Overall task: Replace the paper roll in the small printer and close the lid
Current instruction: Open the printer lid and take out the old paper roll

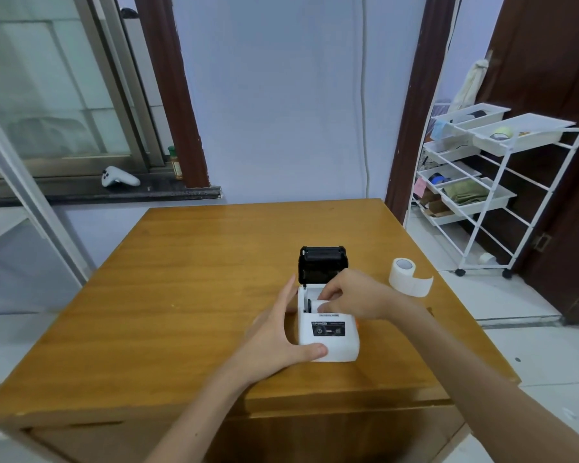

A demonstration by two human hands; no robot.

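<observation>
Small white printer (328, 332) sits on the wooden worktop (188, 282), lid (322, 264) up, black, standing upright just behind both grips. Left grip (278, 335) is wrapped around the printer's left side: thumb lies across the near front edge, fingers run up along the left wall, so it is clamped on the printer body. Right grip (350, 297) reaches over the open paper bay, fingers curled down and pinched on a white paper roll (321, 305) that sits in the bay, just beside the left grip's fingertips. How deep the roll sits in the bay cannot be told, the fingers cover it. A second white roll (403, 272) stands on end on the worktop, to the right of the right grip and apart from it, a loose tail of paper curling out to its right side. Black control panel on the printer top shows between the two grips.
</observation>
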